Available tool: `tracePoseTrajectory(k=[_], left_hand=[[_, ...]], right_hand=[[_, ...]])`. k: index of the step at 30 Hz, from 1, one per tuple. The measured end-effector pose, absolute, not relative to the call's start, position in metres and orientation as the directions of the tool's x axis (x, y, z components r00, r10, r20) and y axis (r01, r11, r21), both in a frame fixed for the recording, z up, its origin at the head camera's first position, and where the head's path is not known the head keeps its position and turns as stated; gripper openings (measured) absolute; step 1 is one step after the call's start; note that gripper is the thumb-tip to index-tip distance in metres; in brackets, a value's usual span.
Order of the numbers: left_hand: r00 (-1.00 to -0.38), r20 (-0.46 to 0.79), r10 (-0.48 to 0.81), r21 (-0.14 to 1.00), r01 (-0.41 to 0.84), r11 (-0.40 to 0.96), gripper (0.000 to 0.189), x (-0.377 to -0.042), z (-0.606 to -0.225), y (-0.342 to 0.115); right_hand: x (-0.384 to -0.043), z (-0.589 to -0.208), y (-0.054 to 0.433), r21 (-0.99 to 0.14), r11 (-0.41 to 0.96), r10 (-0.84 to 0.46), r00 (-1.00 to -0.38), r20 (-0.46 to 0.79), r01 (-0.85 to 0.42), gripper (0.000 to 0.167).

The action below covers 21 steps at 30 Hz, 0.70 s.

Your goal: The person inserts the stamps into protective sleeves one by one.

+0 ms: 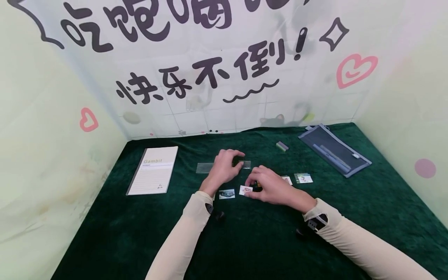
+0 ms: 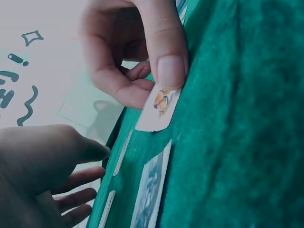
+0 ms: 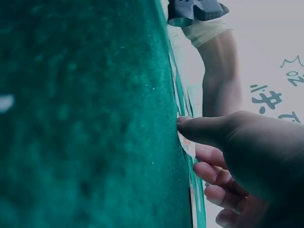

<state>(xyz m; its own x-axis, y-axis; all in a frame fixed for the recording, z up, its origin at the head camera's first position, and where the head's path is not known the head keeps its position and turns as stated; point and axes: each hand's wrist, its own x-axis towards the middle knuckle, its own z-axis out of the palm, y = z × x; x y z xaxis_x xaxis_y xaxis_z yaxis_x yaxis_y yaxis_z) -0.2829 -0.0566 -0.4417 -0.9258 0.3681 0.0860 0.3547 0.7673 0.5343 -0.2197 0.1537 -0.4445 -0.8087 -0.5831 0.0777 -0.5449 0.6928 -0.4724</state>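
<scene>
My right hand (image 1: 274,187) pinches a small white stamp (image 1: 245,190) by its edge, between thumb and fingers. In the left wrist view this stamp (image 2: 159,111) has toothed edges and an orange-brown picture. Beside it on the green cloth lies a blue-grey stamp (image 1: 226,194). Farther back, my left hand (image 1: 224,166) hovers over clear plastic strips (image 1: 204,168), its thumb and fingers apart and holding nothing. Its fingers look loosely spread in the left wrist view. To the right of my right hand lie more stamps (image 1: 305,178), one partly covered by that hand.
A notebook (image 1: 154,171) lies at the left. At the back right are a dark blue mesh zip pouch (image 1: 334,149) with pen-like items inside and a small block (image 1: 282,146) resembling an eraser. Printed fabric walls stand behind and at both sides of the cloth.
</scene>
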Motion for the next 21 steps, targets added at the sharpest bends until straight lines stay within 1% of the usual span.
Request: tracePoseTrajectory(k=[4, 8, 13, 16, 21], left_hand=[[-0.917, 0.079, 0.391, 0.46, 0.382, 0.802, 0.039, -0.284, -0.443, -0.058], [-0.91, 0.065, 0.409, 0.441, 0.394, 0.806, 0.039, -0.285, -0.445, -0.058], [-0.907, 0.064, 0.417, 0.418, 0.404, 0.814, 0.037, -0.285, -0.446, -0.056], [-0.909, 0.072, 0.411, 0.427, 0.401, 0.811, 0.033, -0.286, -0.447, -0.056], [-0.915, 0.093, 0.393, 0.503, 0.384, 0.774, 0.02, -0.286, -0.448, -0.057]], right_hand=[[-0.221, -0.445, 0.156, -0.574, 0.615, -0.607, -0.789, 0.094, -0.541, 0.013], [-0.223, -0.446, 0.16, -0.651, 0.527, -0.63, -0.765, 0.133, -0.547, 0.01], [-0.226, -0.446, 0.163, -0.716, 0.493, -0.598, -0.79, 0.134, -0.495, 0.012], [-0.227, -0.449, 0.164, -0.737, 0.48, -0.577, -0.804, 0.143, -0.475, 0.013], [-0.23, -0.457, 0.167, -0.762, 0.428, -0.555, -0.807, 0.202, -0.486, 0.012]])
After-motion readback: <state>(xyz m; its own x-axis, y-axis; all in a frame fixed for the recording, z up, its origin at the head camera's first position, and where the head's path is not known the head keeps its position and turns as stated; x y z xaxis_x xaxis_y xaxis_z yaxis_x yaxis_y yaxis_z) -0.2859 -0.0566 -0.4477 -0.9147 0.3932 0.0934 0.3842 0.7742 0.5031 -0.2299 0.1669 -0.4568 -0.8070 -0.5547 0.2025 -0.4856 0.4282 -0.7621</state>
